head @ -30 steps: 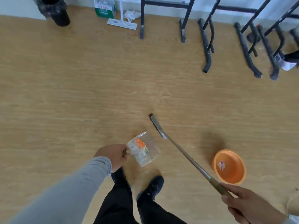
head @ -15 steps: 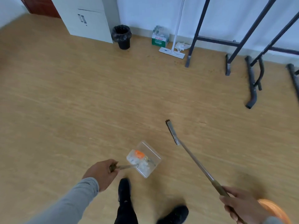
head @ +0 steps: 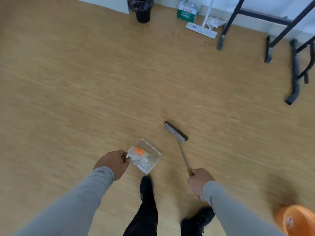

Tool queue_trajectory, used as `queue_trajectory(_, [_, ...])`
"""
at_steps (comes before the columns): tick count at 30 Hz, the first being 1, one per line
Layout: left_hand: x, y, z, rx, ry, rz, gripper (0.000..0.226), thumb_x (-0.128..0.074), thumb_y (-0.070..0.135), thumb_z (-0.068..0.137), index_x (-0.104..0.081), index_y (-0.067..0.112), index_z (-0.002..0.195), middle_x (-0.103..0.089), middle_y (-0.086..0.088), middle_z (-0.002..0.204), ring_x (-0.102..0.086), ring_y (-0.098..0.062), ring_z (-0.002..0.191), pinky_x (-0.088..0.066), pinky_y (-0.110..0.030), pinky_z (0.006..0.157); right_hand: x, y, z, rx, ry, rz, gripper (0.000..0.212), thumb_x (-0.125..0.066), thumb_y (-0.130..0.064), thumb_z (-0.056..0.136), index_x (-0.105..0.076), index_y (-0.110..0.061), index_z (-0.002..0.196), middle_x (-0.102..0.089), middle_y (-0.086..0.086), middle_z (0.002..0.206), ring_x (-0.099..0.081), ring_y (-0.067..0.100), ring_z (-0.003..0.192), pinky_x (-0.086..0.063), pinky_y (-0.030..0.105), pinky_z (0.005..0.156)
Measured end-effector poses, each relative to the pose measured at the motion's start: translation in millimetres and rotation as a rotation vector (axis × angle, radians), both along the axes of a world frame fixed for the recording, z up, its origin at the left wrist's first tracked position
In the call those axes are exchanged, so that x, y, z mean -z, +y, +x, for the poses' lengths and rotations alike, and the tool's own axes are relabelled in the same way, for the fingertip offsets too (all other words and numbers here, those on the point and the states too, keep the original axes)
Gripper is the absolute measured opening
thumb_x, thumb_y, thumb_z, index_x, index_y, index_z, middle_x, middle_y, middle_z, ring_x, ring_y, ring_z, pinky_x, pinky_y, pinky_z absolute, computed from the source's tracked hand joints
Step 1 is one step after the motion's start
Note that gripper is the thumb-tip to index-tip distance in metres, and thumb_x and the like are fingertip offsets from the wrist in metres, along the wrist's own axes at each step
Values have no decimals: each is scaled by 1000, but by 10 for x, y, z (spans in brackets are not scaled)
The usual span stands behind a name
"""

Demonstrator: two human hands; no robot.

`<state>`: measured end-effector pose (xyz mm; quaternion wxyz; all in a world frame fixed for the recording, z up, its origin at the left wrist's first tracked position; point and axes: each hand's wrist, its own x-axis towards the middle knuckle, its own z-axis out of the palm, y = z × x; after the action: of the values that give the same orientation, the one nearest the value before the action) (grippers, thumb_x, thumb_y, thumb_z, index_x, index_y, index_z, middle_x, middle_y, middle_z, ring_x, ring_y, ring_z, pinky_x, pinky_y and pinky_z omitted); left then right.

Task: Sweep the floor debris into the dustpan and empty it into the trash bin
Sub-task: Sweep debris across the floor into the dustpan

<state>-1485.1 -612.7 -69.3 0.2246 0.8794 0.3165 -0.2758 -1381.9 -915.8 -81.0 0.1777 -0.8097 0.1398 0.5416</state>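
My left hand grips the short handle of a clear plastic dustpan, held just above the wooden floor. Inside the pan lies debris, an orange scrap and several pale bits. My right hand grips the shaft of a broom; its dark, narrow head is down by the floor ahead of me, to the right of the dustpan. A black trash bin with a dark liner stands against the far wall, well beyond both tools.
A white cabinet stands left of the bin. A green box, a flat mop and crumpled plastic sit by the wall. Black metal table legs crowd the right. An orange bowl lies at lower right. My shoes stand below the dustpan.
The view has swung toward the far wall and the bin looks nearer. The broom shaft now points more straight ahead, its head closer to the dustpan. My feet have stepped forward.
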Motion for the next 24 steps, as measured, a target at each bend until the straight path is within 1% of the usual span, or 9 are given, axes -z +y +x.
queue_trajectory(3, [64,170,12,23,1,-10,24,-55,44,94,-62,33,113,-62,12,86,-62,-15,82,-51,-28,74,-164,205,-254,-27,142,16,61,-44,-16,92,-37,-25,151,-54,1,118,-51,23,80,-45,26,62])
queue_trajectory(5, [58,233,18,34,18,-32,18,-53,45,95,-59,35,108,-62,14,85,-62,-11,80,-52,-27,75,-402,180,-164,-70,201,16,59,-51,-21,90,-45,-25,149,-55,-5,123,-55,16,79,-44,20,71])
queue_trajectory(8, [-26,256,80,55,44,-85,16,-52,46,96,-57,34,104,-65,13,91,-63,-9,85,-52,-24,79,-767,-122,95,-6,174,88,34,-65,-13,90,-69,-18,123,-70,-12,83,-59,-1,47,-44,11,51])
queue_trajectory(10, [-94,266,129,63,54,-147,20,-54,46,95,-57,32,109,-64,13,97,-62,-9,91,-47,-20,80,-1143,-313,164,33,66,145,15,-68,-10,91,-74,-20,101,-70,-16,62,-62,-8,51,-45,6,58])
queue_trajectory(13, [-322,372,229,95,48,-184,17,-57,48,92,-53,36,105,-66,11,107,-63,-10,102,-46,-19,85,-1664,-431,200,39,-30,201,8,-66,-26,93,-71,-32,93,-71,-22,89,-62,-18,82,-39,-2,74])
queue_trajectory(15, [-512,490,291,76,16,-199,17,-60,47,88,-55,36,100,-69,12,114,-64,-10,111,-48,-22,93,-1946,-500,239,56,-114,226,9,-63,-27,95,-67,-34,97,-65,-21,85,-60,-11,82,-39,-1,69])
queue_trajectory(17, [-735,600,402,53,-18,-193,23,-61,47,88,-59,33,106,-68,12,117,-63,-10,112,-47,-23,98,-2183,-563,273,38,-171,231,14,-66,-24,94,-76,-18,102,-65,-15,67,-60,-3,65,-41,8,60])
queue_trajectory(20, [-1055,699,623,44,-83,-162,26,-58,46,90,-62,33,111,-67,11,110,-64,-12,103,-50,-25,91,-2392,-643,324,120,-233,237,28,-65,-19,96,-70,6,109,-62,5,61,-54,11,47,-39,19,50])
queue_trajectory(24, [-1481,710,932,21,-236,-117,13,-61,43,90,-62,33,98,-67,12,91,-64,-13,85,-49,-26,76,-2522,-646,493,309,-297,334,26,-58,-11,100,-65,11,113,-57,19,60,-45,20,37,-31,21,39])
